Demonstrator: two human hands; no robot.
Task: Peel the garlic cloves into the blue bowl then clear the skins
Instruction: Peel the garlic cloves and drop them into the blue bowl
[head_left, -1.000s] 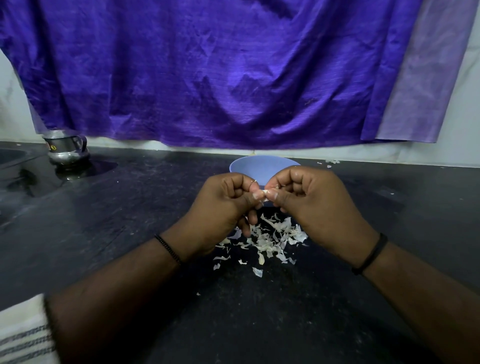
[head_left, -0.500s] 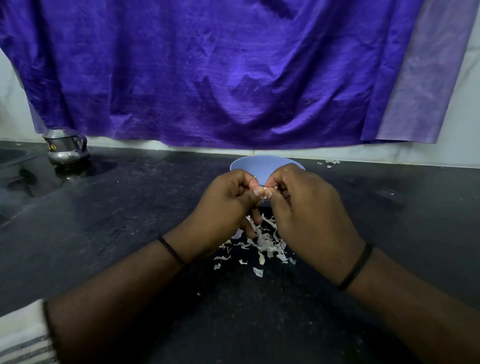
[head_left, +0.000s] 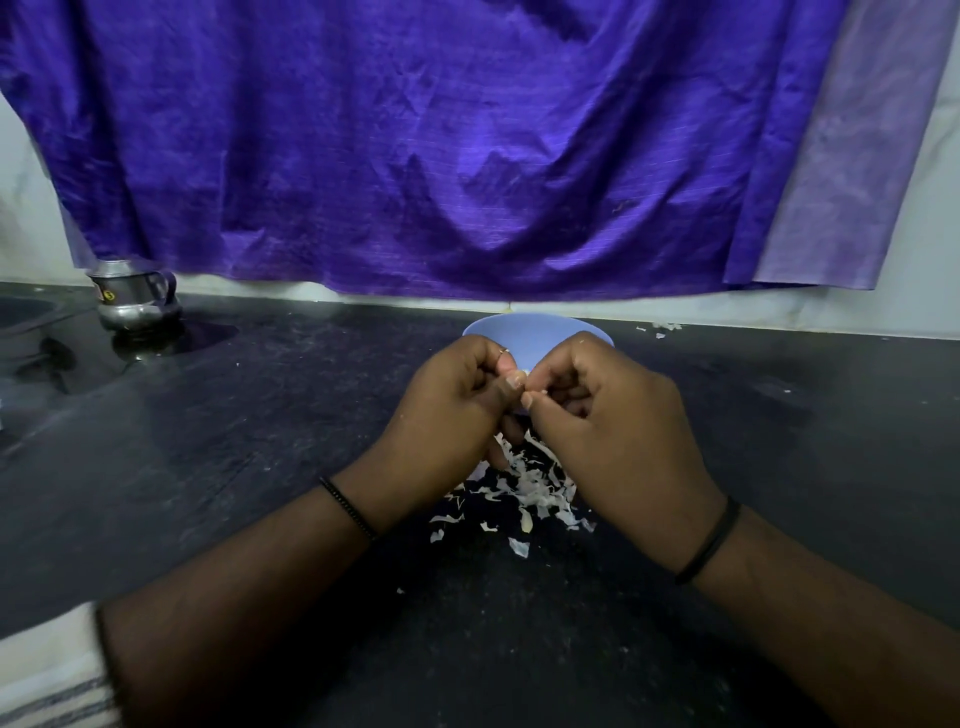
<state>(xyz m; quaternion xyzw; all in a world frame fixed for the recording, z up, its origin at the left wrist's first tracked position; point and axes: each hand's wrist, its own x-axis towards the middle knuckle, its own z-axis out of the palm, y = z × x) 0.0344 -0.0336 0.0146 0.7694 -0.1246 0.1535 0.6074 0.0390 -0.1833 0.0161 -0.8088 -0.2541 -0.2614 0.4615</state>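
White skins (head_left: 524, 483) are piling on the bench (head_left: 260, 467) before the blue bowl (head_left: 524, 332); both hands — left hand (head_left: 452, 415), right hand (head_left: 608, 431) — are pinching a clove (head_left: 525, 388); peeling is underway, clearing not yet begun.

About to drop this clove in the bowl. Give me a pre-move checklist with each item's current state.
1. Clove held: left hand and right hand pinch something small where their fingertips meet: ok.
2. Clove fully peeled: hidden by the fingers: cannot tell.
3. Blue bowl within reach: just beyond the hands, upright on the counter: ok.
4. Bowl contents: the inside is blocked by the hands: cannot tell.
5. Skins kept out of the bowl: piled on the counter below the hands, on the near side of the bowl: ok.
6. Skins cleared: pile remains, plus a few stray bits by the wall: not ok.
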